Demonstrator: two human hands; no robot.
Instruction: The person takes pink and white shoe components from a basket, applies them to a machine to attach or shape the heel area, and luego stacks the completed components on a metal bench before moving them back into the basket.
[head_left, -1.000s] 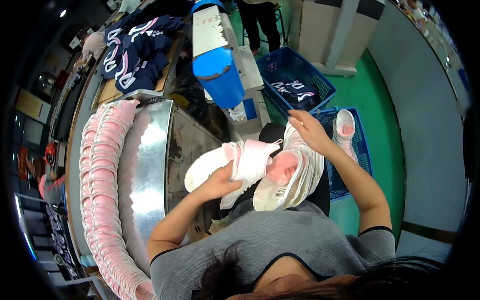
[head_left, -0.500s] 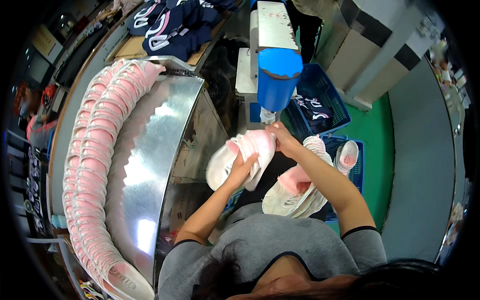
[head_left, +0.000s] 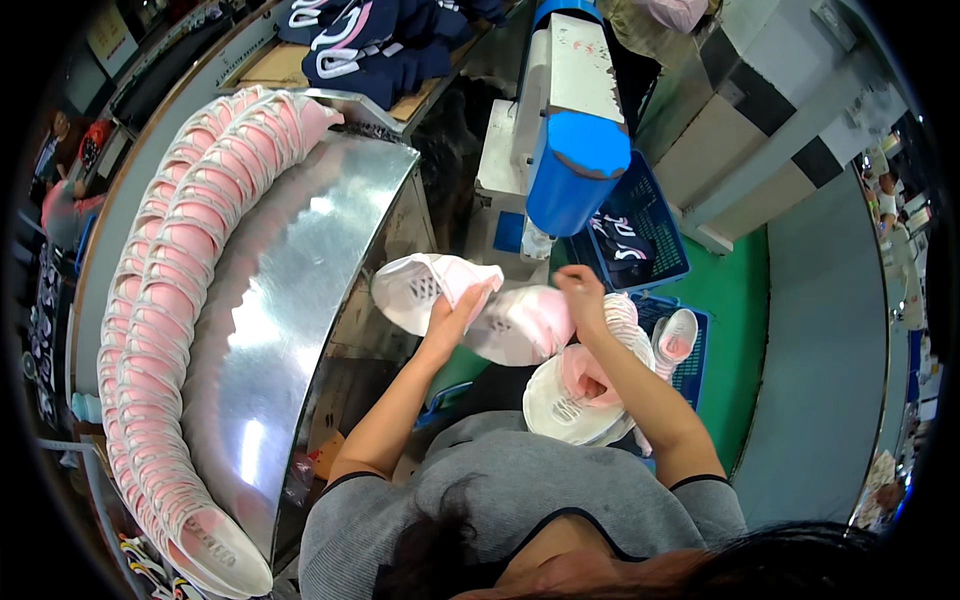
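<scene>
In front of the machine, my left hand [head_left: 452, 318] is closed around a white and pink shoe upper [head_left: 405, 290] with dark eyelet holes. A second white and pink upper [head_left: 522, 325], slightly blurred, hangs beside it toward the right. My right hand [head_left: 583, 295] is just above that upper's pink end, fingers curled together; whatever they pinch is too small to make out. Over this hand stands the blue head [head_left: 580, 175] of a white machine. Below my right forearm, a stack of similar uppers [head_left: 568, 405] rests by my lap.
Two long nested rows of pink and white uppers [head_left: 185, 250] curve along a shiny metal table [head_left: 300, 260] at left. Navy pieces [head_left: 375, 50] lie on cardboard at far left. Blue crates [head_left: 660, 262] stand at right on the green floor [head_left: 735, 300], beside a grey partition [head_left: 815, 350].
The upper in my left hand has moved left and away from the machine, so two uppers now show apart. My right hand has come slightly nearer and right. The whole view has shifted slightly.
</scene>
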